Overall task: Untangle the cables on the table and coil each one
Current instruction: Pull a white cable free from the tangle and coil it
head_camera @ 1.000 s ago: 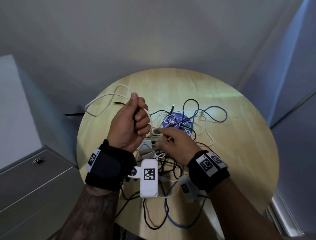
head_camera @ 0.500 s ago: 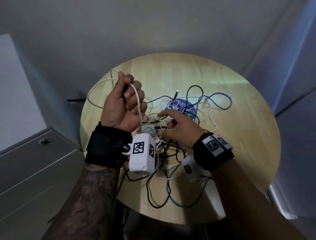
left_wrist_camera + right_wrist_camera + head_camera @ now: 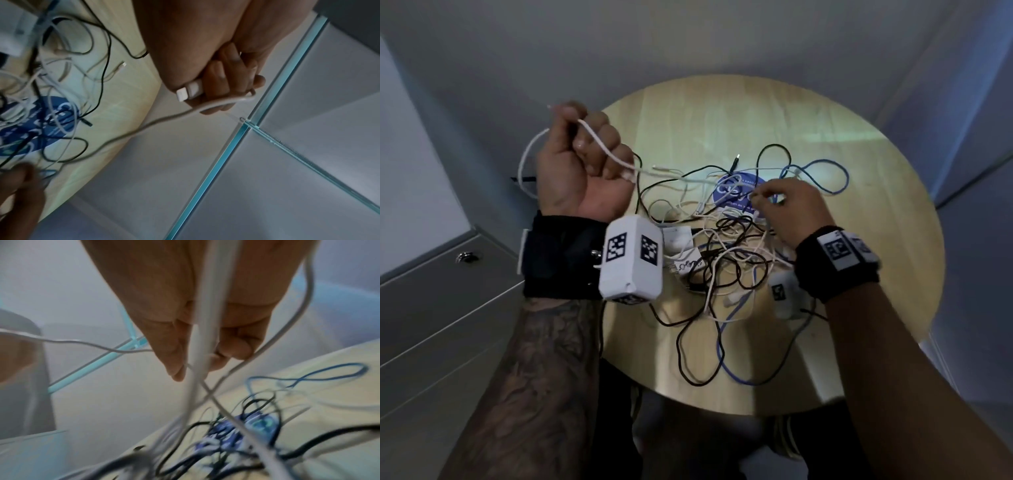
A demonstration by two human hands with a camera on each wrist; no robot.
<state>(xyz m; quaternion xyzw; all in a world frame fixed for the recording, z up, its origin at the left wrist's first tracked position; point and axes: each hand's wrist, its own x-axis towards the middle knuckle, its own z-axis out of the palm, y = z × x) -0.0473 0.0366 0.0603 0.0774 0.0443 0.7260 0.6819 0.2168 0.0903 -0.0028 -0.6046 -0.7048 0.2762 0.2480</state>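
A tangle of white, black and blue cables [image 3: 726, 253] lies in the middle of the round wooden table [image 3: 876, 274]. My left hand [image 3: 592, 150] is raised over the table's left edge in a fist and grips a white cable [image 3: 671, 173]; its white plug [image 3: 188, 91] sticks out of the fist. The white cable [image 3: 144, 128] runs taut from there to my right hand [image 3: 763, 198], which pinches it above the pile between thumb and fingers [image 3: 176, 363]. A blue cable [image 3: 822, 174] loops out at the far right, and black cable loops [image 3: 688, 370] hang near the front edge.
A round blue sticker [image 3: 726, 197] sits under the pile. Small white adapter blocks [image 3: 678, 240] lie in the tangle. A grey drawer cabinet [image 3: 448, 308] stands to the left of the table. Grey walls close in behind and to the right.
My left hand has lifted and drawn left with the white cable, stretching it. My right hand has left the adapters and moved right to pinch the cable over the blue sticker.
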